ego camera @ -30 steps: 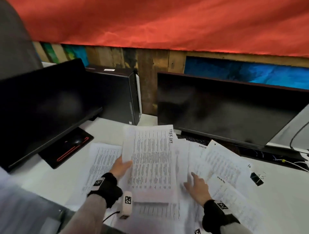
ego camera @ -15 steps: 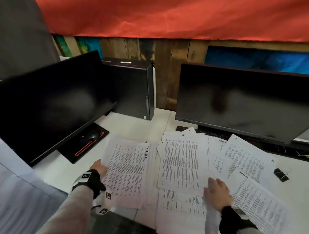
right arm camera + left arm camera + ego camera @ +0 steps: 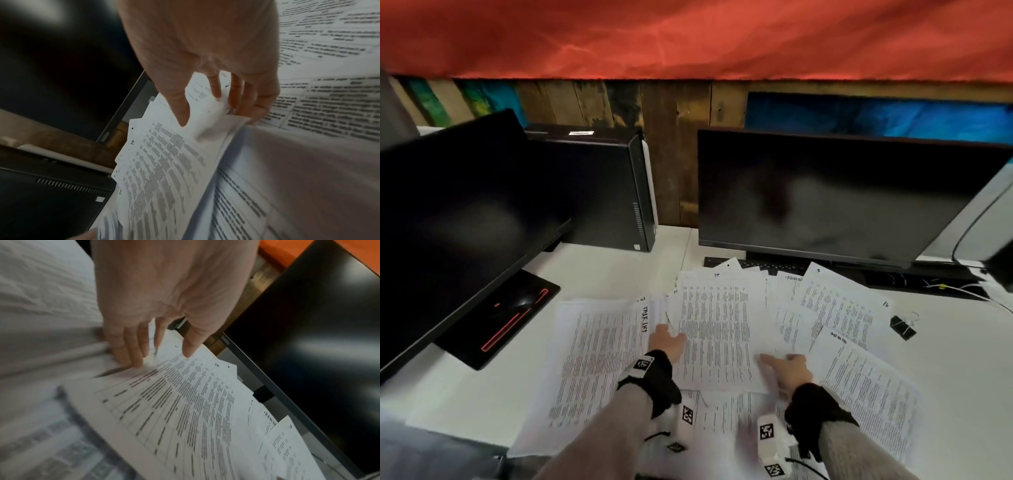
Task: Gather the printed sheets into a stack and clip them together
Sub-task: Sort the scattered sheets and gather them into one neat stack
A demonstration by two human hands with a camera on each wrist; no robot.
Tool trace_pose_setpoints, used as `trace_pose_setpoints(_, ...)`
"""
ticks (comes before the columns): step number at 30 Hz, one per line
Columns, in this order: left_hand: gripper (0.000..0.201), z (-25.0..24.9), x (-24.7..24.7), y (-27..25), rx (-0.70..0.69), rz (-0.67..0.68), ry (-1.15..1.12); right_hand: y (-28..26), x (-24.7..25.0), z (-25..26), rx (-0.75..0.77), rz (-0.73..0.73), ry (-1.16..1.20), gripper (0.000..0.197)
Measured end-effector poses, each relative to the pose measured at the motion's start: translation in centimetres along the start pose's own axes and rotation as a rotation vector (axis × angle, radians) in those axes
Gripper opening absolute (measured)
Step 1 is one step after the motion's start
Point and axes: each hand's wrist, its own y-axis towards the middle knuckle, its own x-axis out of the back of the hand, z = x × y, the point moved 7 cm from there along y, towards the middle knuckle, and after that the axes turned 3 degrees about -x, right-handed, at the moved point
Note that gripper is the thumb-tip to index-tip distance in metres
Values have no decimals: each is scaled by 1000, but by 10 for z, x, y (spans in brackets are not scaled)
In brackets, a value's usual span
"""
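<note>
Several printed sheets lie fanned over the white desk [image 3: 465,387]. A pile topped by the "task list" sheet [image 3: 599,359] sits at the left. My left hand [image 3: 666,342] [image 3: 162,356] takes the left edge of the middle sheet [image 3: 717,329] [image 3: 185,402], thumb on top and fingers at the edge. My right hand [image 3: 786,370] [image 3: 205,113] pinches that sheet's [image 3: 164,154] right edge, thumb above and fingers curled beneath. More sheets [image 3: 859,387] spread to the right. A black binder clip [image 3: 903,327] lies on the desk beyond them, away from both hands.
Two dark monitors stand behind the papers, one at the left [image 3: 458,222] and one at the right [image 3: 825,202], with a black computer tower [image 3: 602,185] between them. A keyboard [image 3: 760,265] lies partly under the far sheets. A black mouse pad [image 3: 506,318] lies left, cables [image 3: 962,291] right.
My left hand has left the "task list" sheet on the left pile and moved right to the middle sheet. My right hand has shifted onto that sheet's right edge and pinched it.
</note>
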Motion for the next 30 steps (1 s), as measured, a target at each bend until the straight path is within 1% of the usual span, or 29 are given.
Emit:
trace_pose_setpoints(1,64,2,-4,3,50,19,-32,3,-5,-1,3,28,17,94)
trace_pose_setpoints(2,66,4,-7,7,72,39,-55,17,-7,-6,20,38,44,97)
trace_pose_setpoints(3,67,3,-9,7,81,57,-38,28,-9,-9,47,36,41,89)
trace_pose_setpoints(4,65,4,-10,10,69,51,-1,20,-7,-4,76,38,14,74)
trace_pose_setpoints(6,57,3,-7,10,33,3,94,3,1,5,145,8,-67,36)
trace_pose_setpoints(7,53,3,-6,10,22,-27,141,-6,8,8,154,-10,-85,24)
trace_pose_setpoints(8,51,2,-4,11,3,-56,184,-5,15,7,160,-25,-85,21)
trace_pose_setpoints(10,54,1,-4,11,6,-59,232,-3,27,0,136,-15,-33,16)
trace_pose_setpoints(12,60,-1,-11,11,36,-2,233,-1,40,-9,72,-2,29,15)
trace_pose_setpoints(15,69,2,-19,13,106,55,153,-1,63,-23,-5,9,129,14)
trace_pose_setpoints(17,77,14,-26,30,123,61,82,-5,77,-30,-32,28,152,10)
trace_pose_setpoints(19,80,35,-35,58,148,53,-22,-7,85,-32,-15,38,108,10)
trace_pose_setpoints(20,75,32,-35,54,153,51,-75,-6,86,-29,11,42,67,11)
trace_pose_setpoints(21,66,31,-39,55,149,58,-156,-6,85,-25,47,31,14,13)
trace_pose_setpoints(22,54,29,-41,56,138,71,-207,-9,83,-17,94,11,-49,20)
trace_pose_setpoints(24,35,11,-39,34,115,84,-248,-7,76,2,226,-60,-240,47)
trace_pose_setpoints(25,29,2,-37,23,94,73,-282,-8,70,11,275,-81,-338,58)
trace_pose_setpoints(26,22,-3,-35,16,74,47,-314,-7,63,17,305,-89,-413,63)
trace_pose_setpoints(27,20,-6,-34,11,64,27,-314,-8,56,24,323,-88,-460,63)
trace_pose_setpoints(28,21,-10,-33,7,48,4,-316,-8,49,28,321,-69,-485,60)
trace_pose_setpoints(29,22,-9,-35,6,47,14,-300,-9,43,32,322,-49,-500,55)
trace_pose_setpoints(30,38,-9,-38,5,45,23,-284,-9,37,34,330,-23,-501,49)
